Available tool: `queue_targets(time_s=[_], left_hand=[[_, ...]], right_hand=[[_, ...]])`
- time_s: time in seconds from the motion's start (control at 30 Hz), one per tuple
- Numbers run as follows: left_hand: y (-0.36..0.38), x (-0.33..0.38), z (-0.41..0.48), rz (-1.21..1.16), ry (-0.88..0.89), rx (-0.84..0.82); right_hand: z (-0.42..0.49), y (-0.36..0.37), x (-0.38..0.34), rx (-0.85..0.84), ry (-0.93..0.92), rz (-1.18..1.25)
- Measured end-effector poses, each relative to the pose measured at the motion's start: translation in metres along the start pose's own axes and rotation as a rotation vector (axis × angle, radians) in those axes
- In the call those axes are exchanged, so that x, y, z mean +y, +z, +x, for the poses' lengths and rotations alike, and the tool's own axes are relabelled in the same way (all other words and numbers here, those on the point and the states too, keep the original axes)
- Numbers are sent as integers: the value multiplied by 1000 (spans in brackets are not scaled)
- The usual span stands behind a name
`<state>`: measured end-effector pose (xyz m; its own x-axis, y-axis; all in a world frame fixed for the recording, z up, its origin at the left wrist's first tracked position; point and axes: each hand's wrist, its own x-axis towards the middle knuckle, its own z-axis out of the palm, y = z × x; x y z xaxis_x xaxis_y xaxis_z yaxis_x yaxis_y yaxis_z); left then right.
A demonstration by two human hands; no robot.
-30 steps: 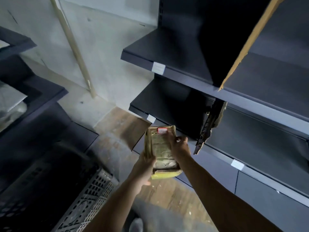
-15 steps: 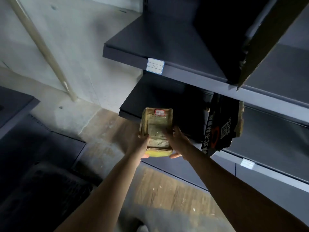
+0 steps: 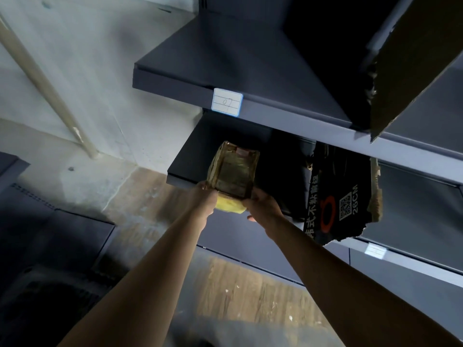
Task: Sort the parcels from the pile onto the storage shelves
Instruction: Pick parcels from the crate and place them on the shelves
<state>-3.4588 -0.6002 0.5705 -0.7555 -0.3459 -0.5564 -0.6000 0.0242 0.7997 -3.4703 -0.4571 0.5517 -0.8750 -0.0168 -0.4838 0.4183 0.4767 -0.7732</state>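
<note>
left hand and right hand are clasping the near end of the tape-wrapped parcel from either side; its long axis is pointing ahead of them, over the lower shelf.

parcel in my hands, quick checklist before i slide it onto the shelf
1. Grip: left hand and right hand hold the parcel at its near end: ok
2. Space: lower shelf looks bare where visible: ok
3. Clearance: torn black cardboard hangs to the right, apart from the parcel: ok
4. Parcel's weight already on the shelf: cannot tell
5. Parcel's tag legible: not ok, blurred
</note>
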Motion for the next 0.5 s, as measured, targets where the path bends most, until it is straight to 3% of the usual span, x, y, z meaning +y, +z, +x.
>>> queue_targets(time_s=[0.5], left_hand=[[11,34,27,144,148,-131]], right_hand=[[39,-8,-39,46,-85,-140]])
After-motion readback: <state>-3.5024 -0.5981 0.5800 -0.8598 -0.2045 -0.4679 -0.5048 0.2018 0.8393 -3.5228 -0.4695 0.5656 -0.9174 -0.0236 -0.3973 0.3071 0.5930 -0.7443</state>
